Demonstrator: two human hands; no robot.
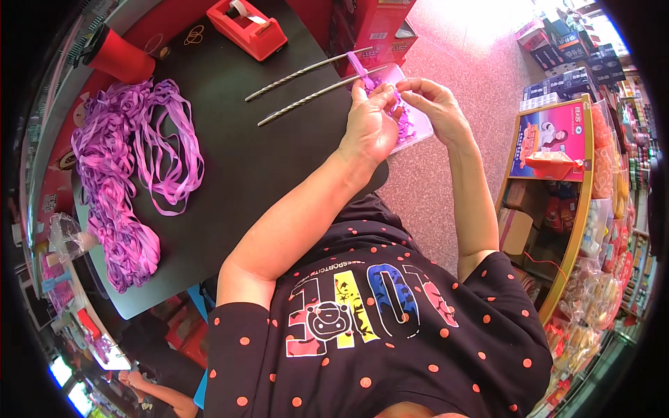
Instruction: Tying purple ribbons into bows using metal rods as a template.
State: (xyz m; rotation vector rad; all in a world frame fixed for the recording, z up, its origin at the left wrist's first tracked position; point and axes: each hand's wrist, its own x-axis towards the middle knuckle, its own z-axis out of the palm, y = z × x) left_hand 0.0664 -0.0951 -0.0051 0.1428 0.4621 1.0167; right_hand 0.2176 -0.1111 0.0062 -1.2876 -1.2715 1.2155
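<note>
Two metal rods with a twisted pattern (pixel 303 72) reach out over the black table's far right edge. A strip of purple ribbon (pixel 357 65) goes across both rods near their far ends. My left hand (pixel 373 124) is closed, pinching the ribbon just below the nearer rod. Close beside it on the right, my right hand (pixel 442 111) has its thumb and forefinger pinched together, and what lies between them is too small to make out. Under both hands stands a translucent white box (pixel 423 134) with many small purple ribbon pieces inside, partly covered by my fingers.
A big tangle of purple ribbon (pixel 115 188) lies on the table's left side (pixel 230 181). Behind it are a red cup (pixel 122 59), rubber bands (pixel 194 35) and a red tape dispenser (pixel 249 31). Red cartons (pixel 373 31) stand beyond; goods shelves (pixel 557 202) line the right. Another person's arm (pixel 157 391) shows lower left.
</note>
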